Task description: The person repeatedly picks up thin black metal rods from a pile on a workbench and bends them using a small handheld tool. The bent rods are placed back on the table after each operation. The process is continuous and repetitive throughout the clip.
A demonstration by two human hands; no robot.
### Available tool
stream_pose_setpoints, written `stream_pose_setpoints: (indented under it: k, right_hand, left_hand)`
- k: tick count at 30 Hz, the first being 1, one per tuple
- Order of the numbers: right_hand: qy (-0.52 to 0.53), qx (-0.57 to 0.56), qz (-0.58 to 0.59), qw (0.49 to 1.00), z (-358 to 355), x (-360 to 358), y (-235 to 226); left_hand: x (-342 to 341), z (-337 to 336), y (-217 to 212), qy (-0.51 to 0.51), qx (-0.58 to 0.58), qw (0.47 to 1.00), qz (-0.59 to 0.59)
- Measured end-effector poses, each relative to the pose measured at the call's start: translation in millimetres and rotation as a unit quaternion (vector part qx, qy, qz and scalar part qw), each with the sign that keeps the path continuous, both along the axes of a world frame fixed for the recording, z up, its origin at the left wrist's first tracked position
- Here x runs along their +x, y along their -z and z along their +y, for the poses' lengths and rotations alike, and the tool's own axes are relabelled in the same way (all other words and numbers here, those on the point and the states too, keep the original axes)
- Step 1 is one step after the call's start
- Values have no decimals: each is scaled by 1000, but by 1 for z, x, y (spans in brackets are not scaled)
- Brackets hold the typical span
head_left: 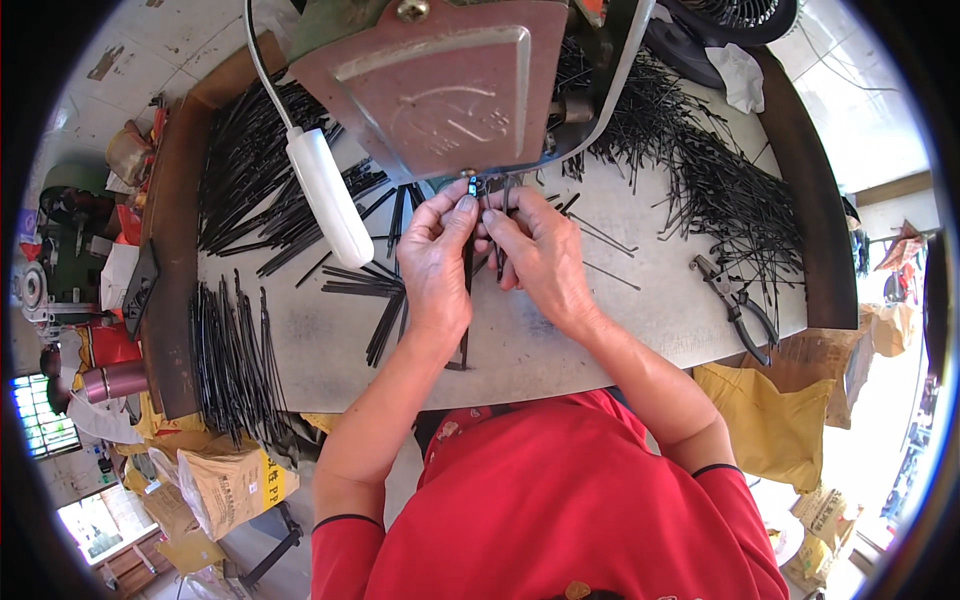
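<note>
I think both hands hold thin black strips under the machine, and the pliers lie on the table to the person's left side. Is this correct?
Not quite. In the head view the pliers lie to the person's right. The left hand and right hand do hold thin black strips under the machine on the table.

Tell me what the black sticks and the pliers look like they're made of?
Sticks: thin, black, slightly glossy strips, probably coated metal or plastic; the look leaves it open. Pliers: dull grey metal jaws with dark handles, likely rubber or plastic sleeves. Both hands, left and right, pinch sticks.
</note>
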State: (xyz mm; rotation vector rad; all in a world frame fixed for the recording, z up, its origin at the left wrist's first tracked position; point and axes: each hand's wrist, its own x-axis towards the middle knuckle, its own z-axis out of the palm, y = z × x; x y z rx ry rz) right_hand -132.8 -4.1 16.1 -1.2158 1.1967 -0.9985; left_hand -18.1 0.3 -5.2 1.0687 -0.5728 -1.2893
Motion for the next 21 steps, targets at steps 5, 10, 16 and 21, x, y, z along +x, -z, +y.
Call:
stream_pose_setpoints:
  k: [5, 10, 16, 21]
  right_hand:
    - [-85, 34, 90, 992, -26, -14, -8]
    - [-71, 74, -13, 995, -21, -16, -1]
    - [-58, 53, -67, 995, -7, -12, -3]
    - [-85, 104, -124, 983, -9, -14, 7]
  left_hand:
    - [26, -13, -20, 149, 49, 982, -105]
    - [18, 16, -18, 158, 81, 983, -45]
    - [24, 40, -21, 184, 114, 976, -28]
    - [27, 37, -17, 208, 103, 972, -21]
